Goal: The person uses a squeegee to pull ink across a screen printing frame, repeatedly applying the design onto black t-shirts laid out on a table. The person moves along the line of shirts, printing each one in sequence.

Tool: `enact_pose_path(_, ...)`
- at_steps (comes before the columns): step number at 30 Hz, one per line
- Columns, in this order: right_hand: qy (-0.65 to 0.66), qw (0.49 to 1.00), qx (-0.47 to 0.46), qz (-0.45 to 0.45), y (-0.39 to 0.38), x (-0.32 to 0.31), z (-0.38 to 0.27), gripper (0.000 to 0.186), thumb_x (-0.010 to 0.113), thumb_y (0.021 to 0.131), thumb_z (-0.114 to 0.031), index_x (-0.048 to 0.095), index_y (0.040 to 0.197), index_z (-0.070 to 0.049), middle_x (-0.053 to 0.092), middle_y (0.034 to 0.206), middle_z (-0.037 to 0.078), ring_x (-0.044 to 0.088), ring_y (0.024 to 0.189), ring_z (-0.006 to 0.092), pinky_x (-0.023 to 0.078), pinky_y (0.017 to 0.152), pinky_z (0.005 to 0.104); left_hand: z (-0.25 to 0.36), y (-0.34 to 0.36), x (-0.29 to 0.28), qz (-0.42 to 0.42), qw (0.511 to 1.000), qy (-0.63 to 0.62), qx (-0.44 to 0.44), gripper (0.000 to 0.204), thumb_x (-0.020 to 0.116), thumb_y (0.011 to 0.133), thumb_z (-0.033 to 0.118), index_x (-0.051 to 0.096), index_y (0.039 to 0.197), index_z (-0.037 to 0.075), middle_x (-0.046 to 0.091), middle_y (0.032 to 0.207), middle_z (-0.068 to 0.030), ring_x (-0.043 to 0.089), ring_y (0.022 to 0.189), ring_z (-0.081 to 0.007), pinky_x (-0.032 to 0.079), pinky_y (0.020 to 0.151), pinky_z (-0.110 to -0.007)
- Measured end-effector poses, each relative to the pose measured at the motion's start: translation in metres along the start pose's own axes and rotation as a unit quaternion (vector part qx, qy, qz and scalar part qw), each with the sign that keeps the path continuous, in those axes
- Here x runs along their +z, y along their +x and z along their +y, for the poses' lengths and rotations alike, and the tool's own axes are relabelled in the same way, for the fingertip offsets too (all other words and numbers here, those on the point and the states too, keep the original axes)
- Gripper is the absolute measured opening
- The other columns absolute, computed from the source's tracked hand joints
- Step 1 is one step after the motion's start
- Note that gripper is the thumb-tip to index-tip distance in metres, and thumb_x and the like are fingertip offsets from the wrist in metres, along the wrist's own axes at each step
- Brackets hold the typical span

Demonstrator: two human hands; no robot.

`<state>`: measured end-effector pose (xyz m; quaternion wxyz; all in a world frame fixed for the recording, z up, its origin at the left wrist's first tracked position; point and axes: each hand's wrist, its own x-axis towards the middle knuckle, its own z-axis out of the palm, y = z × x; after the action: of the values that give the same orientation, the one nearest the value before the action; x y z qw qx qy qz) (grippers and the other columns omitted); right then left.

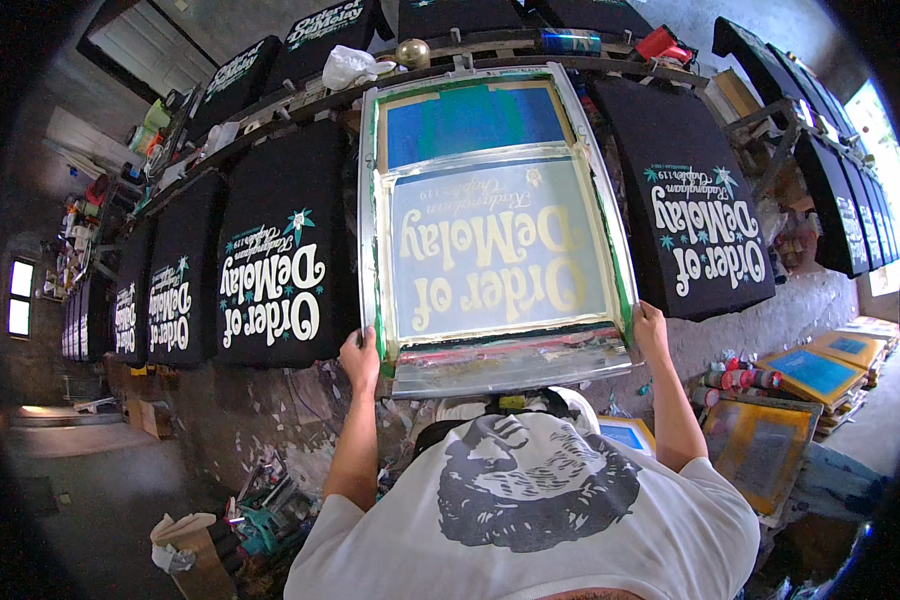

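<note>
My left hand (362, 352) grips the lower left corner of a metal-framed printing screen (495, 367), and my right hand (650, 330) is closed on its lower right side. The screen has a pale stencil area (490, 250) with mirrored lettering, a blue band (470, 130) at the far end and green edging. Whether it rests on anything beneath is hidden. Black shirts with white and teal prints lie on boards directly left (275, 175) and right (670, 130) of it. Below the screen, a white container (580, 405) shows behind my torso.
A rail (450, 62) with a bag (345, 68), a red object (660, 45) and other items runs behind. More shirt boards (170, 250) curve away on both sides. Stacked screens (810, 375) lean at the lower right. Mixed clutter (270, 510) lies on the floor at the lower left.
</note>
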<state>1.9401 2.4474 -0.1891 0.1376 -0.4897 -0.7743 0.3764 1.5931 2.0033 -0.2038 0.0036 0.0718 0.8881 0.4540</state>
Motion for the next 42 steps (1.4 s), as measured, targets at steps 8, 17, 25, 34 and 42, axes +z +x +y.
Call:
enact_pose_path(8, -0.138, 0.9, -0.399, -0.105, -0.086, -0.043, -0.077, 0.049, 0.076, 0.078, -0.017, 0.065, 0.123, 0.0, 0.063, 0.126, 0.023, 0.059, 0.122, 0.0407, 0.048, 0.105, 0.0499, 0.05, -0.078, -0.062, -0.083, 0.917, 0.002, 0.391, 0.05, 0.05, 0.065, 0.002, 0.067, 0.112, -0.003, 0.066, 0.118, -0.0181, 0.063, 0.111, -0.0358, 0.046, 0.102, -0.047)
enact_pose_path(17, -0.261, 0.864, -0.43, -0.026, -0.076, 0.002, -0.078, 0.051, 0.077, 0.063, -0.013, 0.068, 0.112, -0.002, 0.069, 0.118, 0.013, 0.067, 0.113, 0.0314, 0.053, 0.098, 0.044, 0.05, -0.058, -0.019, -0.08, 0.87, 0.141, 0.466, 0.043, 0.074, 0.058, 0.008, 0.07, 0.1, 0.005, 0.066, 0.1, -0.0074, 0.065, 0.096, -0.0279, 0.044, 0.089, -0.047)
enact_pose_path(25, -0.23, 0.839, -0.49, 0.053, 0.062, 0.042, -0.12, 0.038, 0.075, 0.062, -0.014, 0.071, 0.099, -0.007, 0.072, 0.104, 0.009, 0.071, 0.094, 0.0276, 0.059, 0.081, 0.0395, 0.073, 0.056, 0.039, -0.008, 0.868, 0.145, 0.475, 0.042, 0.073, 0.051, 0.003, 0.073, 0.093, 0.01, 0.068, 0.089, -0.0048, 0.066, 0.085, -0.0253, 0.042, 0.084, -0.042)
enact_pose_path(34, -0.294, 0.845, -0.442, 0.063, 0.222, 0.078, -0.21, 0.031, 0.07, 0.067, -0.01, 0.074, 0.097, -0.01, 0.072, 0.099, 0.011, 0.071, 0.094, 0.0311, 0.059, 0.081, 0.0417, 0.13, 0.242, 0.113, 0.054, 0.837, 0.145, 0.525, 0.023, 0.07, 0.061, 0.002, 0.071, 0.082, 0.011, 0.066, 0.082, -0.0042, 0.066, 0.083, -0.027, 0.044, 0.079, -0.043)
enact_pose_path(42, -0.342, 0.87, -0.354, -0.009, 0.264, 0.035, -0.279, 0.022, 0.065, 0.07, -0.015, 0.076, 0.089, -0.008, 0.073, 0.084, 0.021, 0.072, 0.084, 0.0393, 0.058, 0.076, 0.0489, 0.2, 0.287, 0.114, -0.023, 0.877, 0.205, 0.433, 0.012, 0.067, 0.068, 0.006, 0.07, 0.08, 0.006, 0.069, 0.081, -0.0132, 0.067, 0.079, -0.0371, 0.053, 0.073, -0.048)
